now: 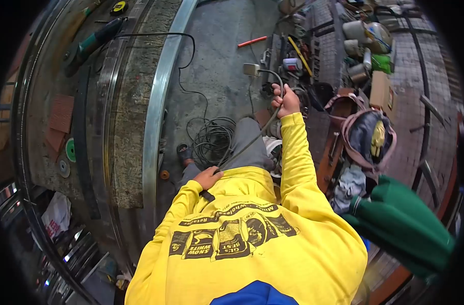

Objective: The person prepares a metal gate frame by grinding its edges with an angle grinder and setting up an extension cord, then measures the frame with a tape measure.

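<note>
A grey cable point(254, 139) runs slantwise between my two hands over my lap. My right hand point(286, 101) is closed around its upper part, and beyond that hand the cable bends over to a pale rectangular outlet or plug point(251, 69). Low at my waist, my left hand point(208, 179) is closed on the lower end of the same cable. Its fingertips are partly hidden. A loose coil of dark cable point(211, 140) lies on the floor between the hands and my foot.
To the left, metal bars point(158, 96) and an angle grinder point(92, 43) lie on a worn bench. A red stick point(252, 41) is on the floor ahead. Tools, cans, an open pink-edged bag point(369, 132) and green cloth point(402, 223) are at the right.
</note>
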`<state>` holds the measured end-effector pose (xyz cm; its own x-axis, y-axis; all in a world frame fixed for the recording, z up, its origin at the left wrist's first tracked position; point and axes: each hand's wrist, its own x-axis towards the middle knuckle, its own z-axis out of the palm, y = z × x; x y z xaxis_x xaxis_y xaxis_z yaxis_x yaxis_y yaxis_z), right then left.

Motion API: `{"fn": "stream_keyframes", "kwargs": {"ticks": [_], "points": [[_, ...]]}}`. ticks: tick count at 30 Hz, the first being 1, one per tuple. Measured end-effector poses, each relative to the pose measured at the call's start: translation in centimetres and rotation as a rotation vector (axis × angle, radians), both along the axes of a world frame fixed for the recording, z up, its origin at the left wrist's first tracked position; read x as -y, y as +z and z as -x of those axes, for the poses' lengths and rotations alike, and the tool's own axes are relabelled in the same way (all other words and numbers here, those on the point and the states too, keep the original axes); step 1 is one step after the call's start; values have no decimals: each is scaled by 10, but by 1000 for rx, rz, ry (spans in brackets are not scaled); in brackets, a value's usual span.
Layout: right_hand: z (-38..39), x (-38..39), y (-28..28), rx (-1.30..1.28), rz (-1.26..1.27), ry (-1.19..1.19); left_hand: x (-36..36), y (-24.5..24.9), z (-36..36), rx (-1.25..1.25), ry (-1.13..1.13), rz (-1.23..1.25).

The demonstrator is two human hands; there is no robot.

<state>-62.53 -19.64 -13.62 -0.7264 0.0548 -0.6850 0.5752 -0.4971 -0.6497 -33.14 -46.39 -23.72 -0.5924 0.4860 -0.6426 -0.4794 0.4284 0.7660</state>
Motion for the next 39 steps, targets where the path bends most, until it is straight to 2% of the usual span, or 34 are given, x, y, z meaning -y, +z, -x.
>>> {"fn": "stream_keyframes", "kwargs": {"ticks": [2, 5, 6, 8, 9, 10, 12, 15, 16, 17, 18, 19, 21, 22, 23, 24, 26, 29, 32, 36, 37, 39], "points": [[31, -2, -26, 94, 135, 115, -5, -17, 18, -8, 70, -15], [94, 16, -74, 149, -80, 257, -2, -58, 46, 26, 312, 141], [122, 18, -106, 161, -154, 337, 0, -72, 62, 32, 393, 203], [178, 18, -186, 183, -192, 423, -1, -104, 79, 66, 537, 504], [209, 19, -229, 123, -300, 460, 0, -139, 73, 64, 566, 608], [232, 20, -270, 72, -408, 486, -2, -161, 74, 125, 576, 685], [273, 28, -323, -13, -486, 506, -10, -168, 116, 280, 472, 730], [286, 39, -409, -43, -553, 484, -17, -215, 184, 247, 382, 634], [292, 43, -441, -58, -571, 465, -20, -228, 227, 304, 362, 682], [287, 43, -489, -30, -598, 524, -22, -250, 267, 358, 350, 728], [284, 43, -525, 29, -596, 531, -13, -314, 263, 300, 466, 682], [273, 49, -560, 94, -586, 541, -9, -353, 282, 228, 429, 790], [251, 58, -629, 200, -576, 595, 6, -431, 309, 177, 453, 776], [241, 58, -660, 300, -516, 585, 8, -449, 330, 240, 422, 821], [230, 57, -679, 275, -588, 712, 9, -479, 335, 280, 422, 843], [222, 57, -691, 246, -652, 844, 11, -507, 336, 324, 421, 870], [198, 56, -717, 70, -1002, 1082, 7, -551, 333, 412, 351, 845], [181, 49, -704, 186, -956, 1008, -23, -570, 337, 573, 242, 904], [161, 28, -697, 235, -979, 975, -53, -610, 327, 590, 240, 861], [148, 0, -702, 242, -1025, 1100, -83, -631, 333, 418, 212, 938], [148, -3, -705, 235, -1025, 1131, -87, -643, 320, 193, 232, 965], [141, 0, -704, 233, -998, 1169, -80, -646, 318, 239, 385, 761]]}}
